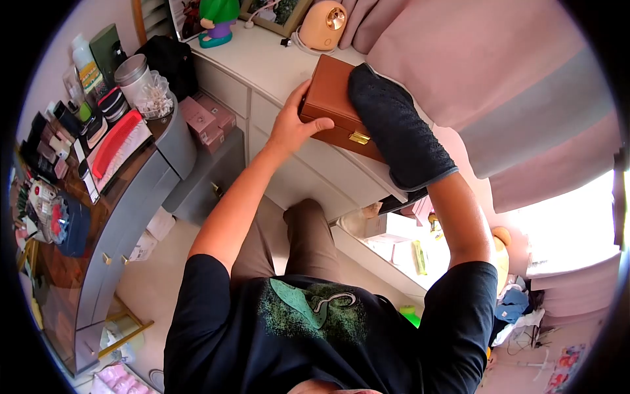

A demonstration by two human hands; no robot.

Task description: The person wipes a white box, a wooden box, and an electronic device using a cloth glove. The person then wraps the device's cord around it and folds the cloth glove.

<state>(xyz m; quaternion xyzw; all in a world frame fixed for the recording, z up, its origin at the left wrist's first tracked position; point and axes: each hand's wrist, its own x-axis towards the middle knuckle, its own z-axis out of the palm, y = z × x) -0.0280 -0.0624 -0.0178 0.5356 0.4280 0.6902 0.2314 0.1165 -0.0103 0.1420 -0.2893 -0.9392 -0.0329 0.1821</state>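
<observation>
A brown leather-look box [333, 92] with a gold clasp on its front is held at the front edge of the white dresser; whether it rests on the top is hard to tell. My left hand [293, 125] grips the box's left end, thumb on the front and fingers round the side. The lid appears closed. Over my right hand is a dark, fuzzy cleaning mitt [400, 128], laid against the right end of the box. The mitt hides my right fingers, so their pose does not show.
The white dresser [262, 72] carries an orange rounded device [321, 26] and a green-and-purple figurine [218, 20]. Left stands a grey vanity [131, 217] crowded with cosmetics and a jar [133, 73]. Pink boxes [203, 121] sit beside it. A pink curtain [453, 72] hangs at right.
</observation>
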